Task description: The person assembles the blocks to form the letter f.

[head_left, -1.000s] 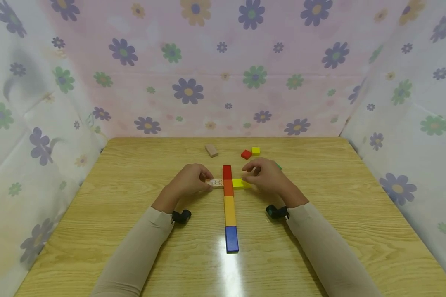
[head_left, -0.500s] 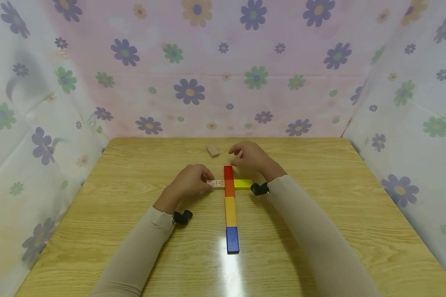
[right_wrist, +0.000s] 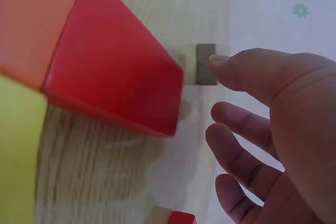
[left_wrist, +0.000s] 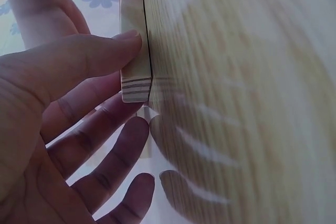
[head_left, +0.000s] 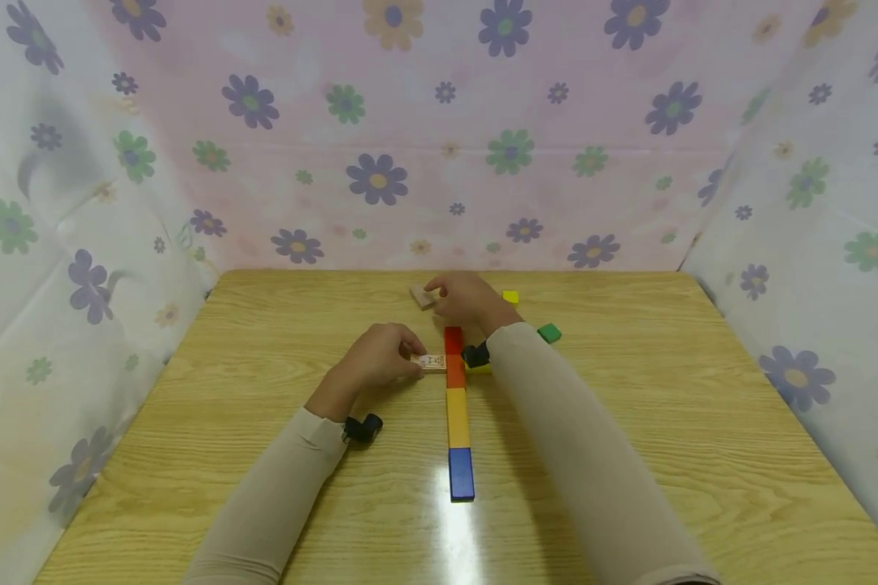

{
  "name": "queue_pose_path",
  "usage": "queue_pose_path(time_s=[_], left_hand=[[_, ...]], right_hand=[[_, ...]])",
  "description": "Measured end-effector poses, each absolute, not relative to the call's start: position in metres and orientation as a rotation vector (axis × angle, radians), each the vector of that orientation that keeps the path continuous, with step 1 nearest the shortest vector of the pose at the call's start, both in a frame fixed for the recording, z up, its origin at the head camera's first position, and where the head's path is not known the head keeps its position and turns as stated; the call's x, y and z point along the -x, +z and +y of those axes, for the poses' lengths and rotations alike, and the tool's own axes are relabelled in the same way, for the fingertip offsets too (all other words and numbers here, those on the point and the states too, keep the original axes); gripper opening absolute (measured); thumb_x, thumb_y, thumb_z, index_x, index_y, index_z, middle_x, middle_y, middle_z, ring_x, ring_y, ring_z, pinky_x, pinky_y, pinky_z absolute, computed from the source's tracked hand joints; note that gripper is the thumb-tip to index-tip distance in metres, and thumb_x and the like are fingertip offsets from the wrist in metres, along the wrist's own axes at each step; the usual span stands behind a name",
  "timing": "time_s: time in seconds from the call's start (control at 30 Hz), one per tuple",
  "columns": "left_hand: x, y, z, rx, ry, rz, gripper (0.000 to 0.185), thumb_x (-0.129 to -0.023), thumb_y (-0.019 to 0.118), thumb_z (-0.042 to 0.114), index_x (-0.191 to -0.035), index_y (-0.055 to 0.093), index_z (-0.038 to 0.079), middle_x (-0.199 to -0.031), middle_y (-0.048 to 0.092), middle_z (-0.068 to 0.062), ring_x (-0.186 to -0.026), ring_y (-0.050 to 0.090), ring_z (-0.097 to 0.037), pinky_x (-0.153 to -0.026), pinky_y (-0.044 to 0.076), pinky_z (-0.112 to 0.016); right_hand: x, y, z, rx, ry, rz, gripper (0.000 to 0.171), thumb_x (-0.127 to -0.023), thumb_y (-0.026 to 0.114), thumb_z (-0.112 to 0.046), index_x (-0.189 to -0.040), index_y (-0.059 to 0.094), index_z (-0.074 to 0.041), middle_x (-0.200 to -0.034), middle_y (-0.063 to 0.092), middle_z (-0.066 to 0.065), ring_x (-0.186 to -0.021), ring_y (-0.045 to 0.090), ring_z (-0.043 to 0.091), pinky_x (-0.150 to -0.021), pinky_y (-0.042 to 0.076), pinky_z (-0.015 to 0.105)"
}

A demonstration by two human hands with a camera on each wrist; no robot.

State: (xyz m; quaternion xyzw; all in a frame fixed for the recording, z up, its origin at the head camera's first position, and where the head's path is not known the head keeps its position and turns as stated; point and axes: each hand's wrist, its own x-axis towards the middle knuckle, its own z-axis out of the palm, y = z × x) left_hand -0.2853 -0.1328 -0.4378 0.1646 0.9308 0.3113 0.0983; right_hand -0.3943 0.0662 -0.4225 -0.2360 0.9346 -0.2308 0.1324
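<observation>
My left hand [head_left: 379,353] pinches a wooden block with print on top [head_left: 432,363], thumb on one side and fingers on the other in the left wrist view. That block lies against the orange block [head_left: 455,374] of a column on the table. Above the orange one in the head view is a red block [head_left: 453,336]; below are an amber block [head_left: 457,418] and a blue block [head_left: 462,474]. My right hand [head_left: 470,301] is at a plain wooden block [head_left: 420,297] near the back, fingers apart from the thumb; contact is unclear. Its wrist partly hides the yellow block [head_left: 478,369].
A small yellow block [head_left: 510,297] and a green block [head_left: 549,333] lie to the right of my right hand. A loose red block [right_wrist: 182,218] shows at the right wrist view's bottom edge. Flowered cloth [head_left: 410,219] stands behind the wooden table [head_left: 263,325].
My right hand has moved from the yellow block at the column's right, back and leftward to the plain wooden block. My left hand has kept its pinch on the printed block.
</observation>
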Motion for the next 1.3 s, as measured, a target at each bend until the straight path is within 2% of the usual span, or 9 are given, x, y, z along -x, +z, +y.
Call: queue_pose_path(time_s=[0.1, 0.17, 0.37, 0.57, 0.67, 0.8, 0.9, 1.1, 1.3], left_hand=[[0.285, -0.438, -0.133, -0.489, 0.922, 2.756, 0.022, -0.081, 0.09, 0.024, -0.102, 0.081, 0.02, -0.1, 0.074, 0.005, -0.085, 0.064, -0.014, -0.08, 0.054, -0.033], [0.285, -0.438, -0.133, -0.488, 0.927, 2.751, 0.023, -0.081, 0.09, 0.023, -0.102, 0.082, 0.02, -0.1, 0.074, 0.005, -0.085, 0.064, -0.014, -0.08, 0.055, -0.033], [0.284, -0.437, -0.132, -0.483, 0.932, 2.749, 0.023, -0.081, 0.09, 0.023, -0.102, 0.081, 0.019, -0.1, 0.074, 0.004, -0.084, 0.064, -0.014, -0.08, 0.055, -0.034], [0.283, -0.437, -0.132, -0.461, 0.93, 2.752, 0.023, -0.082, 0.09, 0.023, -0.102, 0.081, 0.019, -0.1, 0.074, 0.004, -0.085, 0.064, -0.015, -0.079, 0.055, -0.033], [0.283, -0.437, -0.132, -0.454, 0.935, 2.756, 0.023, -0.081, 0.09, 0.022, -0.102, 0.081, 0.019, -0.1, 0.074, 0.004, -0.085, 0.064, -0.015, -0.079, 0.055, -0.034], [0.283, -0.437, -0.131, -0.464, 0.931, 2.761, 0.023, -0.081, 0.09, 0.023, -0.102, 0.081, 0.018, -0.099, 0.074, 0.004, -0.084, 0.064, -0.016, -0.078, 0.055, -0.034], [0.283, -0.437, -0.132, -0.472, 0.923, 2.765, 0.023, -0.081, 0.09, 0.023, -0.102, 0.081, 0.018, -0.098, 0.074, 0.004, -0.084, 0.064, -0.015, -0.078, 0.055, -0.034], [0.284, -0.437, -0.132, -0.47, 0.919, 2.768, 0.022, -0.081, 0.09, 0.023, -0.102, 0.081, 0.019, -0.099, 0.074, 0.005, -0.084, 0.064, -0.014, -0.079, 0.055, -0.033], [0.283, -0.436, -0.132, -0.47, 0.929, 2.769, 0.023, -0.081, 0.09, 0.024, -0.101, 0.081, 0.019, -0.098, 0.073, 0.005, -0.084, 0.064, -0.014, -0.079, 0.055, -0.034]], right_hand=[[0.393, -0.423, 0.061, 0.678, -0.669, 2.719, 0.047, -0.094, 0.064, -0.008, -0.14, 0.066, -0.02, -0.104, 0.074, 0.002, -0.07, 0.048, 0.019, -0.07, 0.047, 0.034], [0.392, -0.423, 0.059, 0.654, -0.664, 2.728, 0.044, -0.094, 0.065, -0.008, -0.137, 0.069, -0.019, -0.099, 0.074, 0.003, -0.065, 0.042, 0.017, -0.066, 0.043, 0.033], [0.388, -0.417, 0.06, 0.614, -0.566, 2.781, 0.038, -0.095, 0.064, -0.009, -0.129, 0.074, -0.023, -0.117, 0.073, -0.001, -0.084, 0.059, 0.018, -0.075, 0.049, 0.033], [0.389, -0.416, 0.061, 0.622, -0.536, 2.809, 0.034, -0.096, 0.059, -0.009, -0.12, 0.078, -0.022, -0.129, 0.071, 0.002, -0.107, 0.064, 0.024, -0.09, 0.055, 0.04], [0.391, -0.418, 0.063, 0.637, -0.578, 2.817, 0.034, -0.094, 0.065, -0.013, -0.127, 0.072, -0.021, -0.138, 0.065, 0.003, -0.119, 0.062, 0.025, -0.099, 0.054, 0.045], [0.394, -0.422, 0.069, 0.605, -0.693, 2.75, 0.065, -0.088, 0.076, -0.014, -0.149, 0.054, -0.022, -0.15, 0.054, 0.004, -0.13, 0.055, 0.027, -0.104, 0.052, 0.046], [0.396, -0.426, 0.071, 0.563, -0.783, 2.666, 0.079, -0.088, 0.078, -0.014, -0.158, 0.043, -0.026, -0.148, 0.053, 0.005, -0.128, 0.054, 0.027, -0.099, 0.054, 0.044], [0.399, -0.43, 0.071, 0.61, -0.815, 2.565, 0.074, -0.094, 0.074, -0.021, -0.16, 0.041, -0.028, -0.12, 0.061, 0.009, -0.096, 0.057, 0.027, -0.08, 0.051, 0.037], [0.397, -0.428, 0.067, 0.606, -0.802, 2.582, 0.063, -0.097, 0.072, -0.025, -0.155, 0.047, -0.022, -0.13, 0.058, 0.006, -0.108, 0.056, 0.024, -0.092, 0.052, 0.041]])
